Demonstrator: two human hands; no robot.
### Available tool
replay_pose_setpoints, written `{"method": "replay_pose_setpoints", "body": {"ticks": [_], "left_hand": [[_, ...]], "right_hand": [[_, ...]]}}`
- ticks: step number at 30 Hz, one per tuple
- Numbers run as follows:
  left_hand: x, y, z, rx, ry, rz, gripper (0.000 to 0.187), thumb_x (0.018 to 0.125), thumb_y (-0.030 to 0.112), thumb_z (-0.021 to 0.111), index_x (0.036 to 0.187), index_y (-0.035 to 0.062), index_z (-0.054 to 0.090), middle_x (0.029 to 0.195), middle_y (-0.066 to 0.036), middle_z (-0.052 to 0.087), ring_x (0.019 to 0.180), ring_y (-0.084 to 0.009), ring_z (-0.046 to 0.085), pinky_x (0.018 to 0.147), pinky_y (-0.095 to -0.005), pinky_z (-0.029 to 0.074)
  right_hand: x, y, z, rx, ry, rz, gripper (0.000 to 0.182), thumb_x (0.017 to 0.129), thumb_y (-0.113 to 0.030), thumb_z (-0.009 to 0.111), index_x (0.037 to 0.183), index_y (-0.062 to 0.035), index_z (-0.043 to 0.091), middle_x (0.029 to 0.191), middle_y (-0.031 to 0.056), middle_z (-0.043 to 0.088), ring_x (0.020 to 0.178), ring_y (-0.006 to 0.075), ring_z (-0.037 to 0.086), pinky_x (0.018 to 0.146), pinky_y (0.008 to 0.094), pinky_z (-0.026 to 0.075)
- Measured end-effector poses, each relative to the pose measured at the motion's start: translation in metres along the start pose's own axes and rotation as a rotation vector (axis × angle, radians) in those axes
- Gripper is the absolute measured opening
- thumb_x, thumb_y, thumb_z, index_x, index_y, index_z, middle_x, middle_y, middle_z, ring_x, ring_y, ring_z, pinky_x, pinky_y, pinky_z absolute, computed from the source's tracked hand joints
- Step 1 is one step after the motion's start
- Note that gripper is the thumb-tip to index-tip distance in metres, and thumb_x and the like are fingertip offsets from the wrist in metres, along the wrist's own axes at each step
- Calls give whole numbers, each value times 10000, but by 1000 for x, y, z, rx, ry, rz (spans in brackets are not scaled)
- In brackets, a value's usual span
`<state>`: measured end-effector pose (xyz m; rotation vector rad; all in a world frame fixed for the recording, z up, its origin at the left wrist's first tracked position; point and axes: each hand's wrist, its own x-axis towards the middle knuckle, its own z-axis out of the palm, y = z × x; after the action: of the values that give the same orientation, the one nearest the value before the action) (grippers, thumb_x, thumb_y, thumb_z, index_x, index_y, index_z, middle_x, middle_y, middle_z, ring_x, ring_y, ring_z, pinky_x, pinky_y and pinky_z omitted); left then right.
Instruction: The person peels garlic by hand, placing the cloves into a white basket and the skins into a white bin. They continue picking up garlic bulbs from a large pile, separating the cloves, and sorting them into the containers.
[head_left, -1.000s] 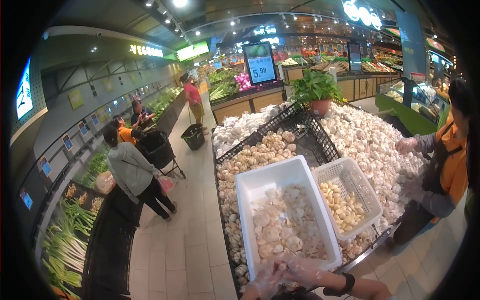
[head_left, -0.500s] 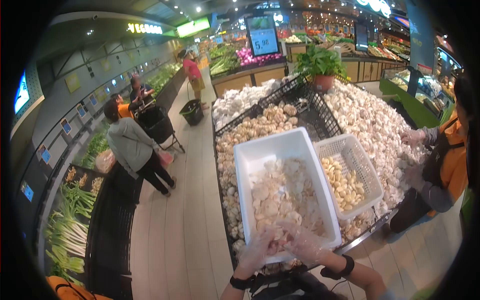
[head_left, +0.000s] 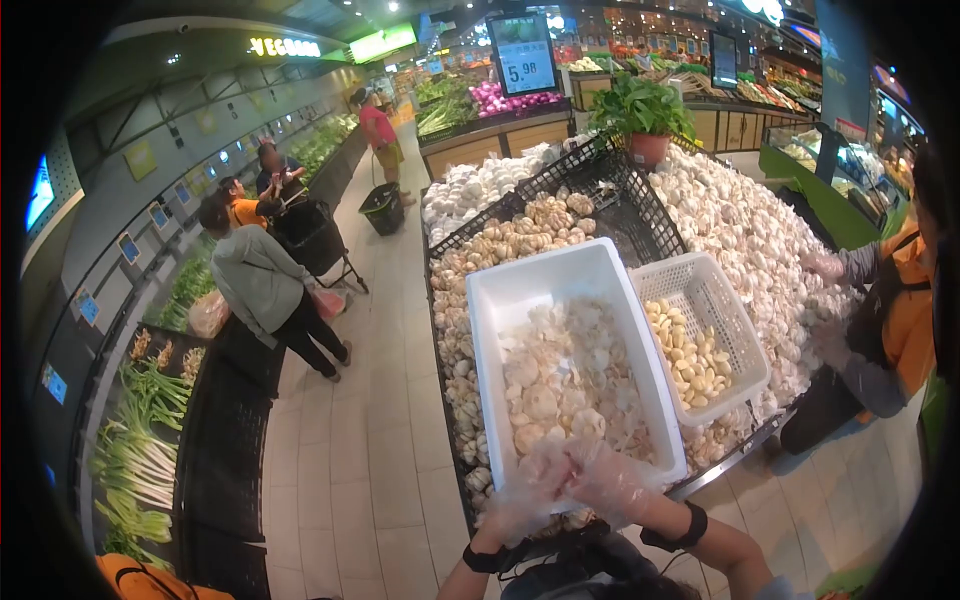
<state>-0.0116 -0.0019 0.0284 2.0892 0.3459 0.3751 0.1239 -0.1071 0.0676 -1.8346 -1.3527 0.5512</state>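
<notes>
My left hand (head_left: pixel 532 488) and my right hand (head_left: pixel 610 482), both in clear plastic gloves, meet over the near end of a white foam box (head_left: pixel 655 400). Their fingers are closed together around a small pinkish piece of garlic (head_left: pixel 570 466), mostly hidden by the gloves. Inside the box lie whole garlic bulbs (head_left: pixel 540 402) and a heap of loose papery skins (head_left: pixel 600 345). Against the box's right side stands a white perforated basket (head_left: pixel 735 345) with peeled garlic cloves (head_left: pixel 697 370) in it.
Piled garlic (head_left: pixel 730 220) surrounds the box on the stand. A black crate (head_left: pixel 640 225) and potted plant (head_left: pixel 648 150) are behind. At the right, a gloved co-worker (head_left: pixel 895 310) handles garlic. Shoppers, including one in grey (head_left: pixel 262 285), stand in the left aisle near a cart (head_left: pixel 310 240).
My hands have come closer together and risen slightly in view, with the fingers more tightly gathered. The view has shifted a little; the box and basket stay in place.
</notes>
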Motion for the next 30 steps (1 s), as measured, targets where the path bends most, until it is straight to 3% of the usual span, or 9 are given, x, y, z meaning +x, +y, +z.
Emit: {"method": "replay_pose_setpoints", "body": {"ticks": [2, 4, 6, 9, 11, 16, 20, 24, 30], "left_hand": [[5, 0, -1, 478, 10, 274, 335, 983, 340, 490, 1132, 40, 514, 902, -96, 524, 811, -181, 534, 745, -306, 454], [12, 2, 4, -23, -20, -295, 347, 984, 346, 480, 1153, 44, 486, 891, -100, 524, 811, -189, 527, 761, -330, 446], [15, -12, 6, -60, -52, -262, 352, 985, 334, 474, 1188, 48, 444, 923, -99, 544, 845, -182, 537, 767, -342, 443], [16, -13, 1, -4, -109, -296, 415, 983, 416, 413, 1147, 36, 454, 928, -232, 606, 892, -390, 595, 790, -449, 445], [12, -4, -3, -49, -180, -319, 371, 985, 273, 454, 1270, 50, 372, 930, -68, 533, 837, -139, 516, 720, -294, 451], [7, -51, 27, -271, 22, -240, 382, 983, 273, 463, 1288, 63, 369, 907, -52, 516, 805, -106, 484, 694, -264, 443], [10, -6, -4, -396, -151, -449, 384, 992, 274, 467, 1294, 46, 403, 1033, -55, 516, 865, -103, 501, 761, -242, 447], [12, 23, -14, -469, -49, -546, 348, 996, 232, 464, 1270, 19, 464, 1088, -45, 497, 890, -103, 507, 765, -228, 443], [8, -43, 24, -450, 150, 141, 289, 1023, 247, 421, 1200, 28, 490, 941, -46, 546, 862, -107, 525, 787, -254, 475]], "right_hand": [[1, -2, 0, -33, 4, 0, 116, 755, -105, 656, 855, -46, 644, 758, 147, 641, 668, 311, 605, 638, 342, 492], [4, -3, -5, 117, -147, -70, 140, 754, -123, 664, 869, -48, 638, 754, 161, 638, 694, 320, 634, 635, 366, 501], [4, -11, -11, 4, -168, -120, 104, 778, -114, 670, 855, -84, 606, 778, 92, 629, 756, 271, 643, 660, 348, 492], [5, 0, 0, -20, -179, -195, 115, 770, -98, 639, 876, -77, 599, 835, 86, 622, 760, 247, 640, 678, 340, 489], [6, -14, -6, 9, -215, -97, 121, 756, -88, 634, 875, -83, 608, 875, 90, 615, 797, 249, 634, 698, 350, 490], [4, -1, 6, -726, -266, -273, 243, 717, -68, 605, 949, 0, 632, 988, 161, 575, 942, 311, 590, 777, 388, 498], [9, -10, 3, -634, -357, -36, 302, 733, -78, 593, 1003, 58, 610, 1006, 179, 559, 956, 303, 590, 774, 376, 500], [12, 5, 4, -233, -71, -83, 284, 809, -98, 565, 1075, 0, 580, 905, 175, 608, 843, 311, 622, 712, 404, 495], [3, 9, -1, -49, 158, 99, 266, 862, -96, 539, 1117, -21, 531, 862, 168, 625, 774, 311, 630, 686, 405, 490]]}}
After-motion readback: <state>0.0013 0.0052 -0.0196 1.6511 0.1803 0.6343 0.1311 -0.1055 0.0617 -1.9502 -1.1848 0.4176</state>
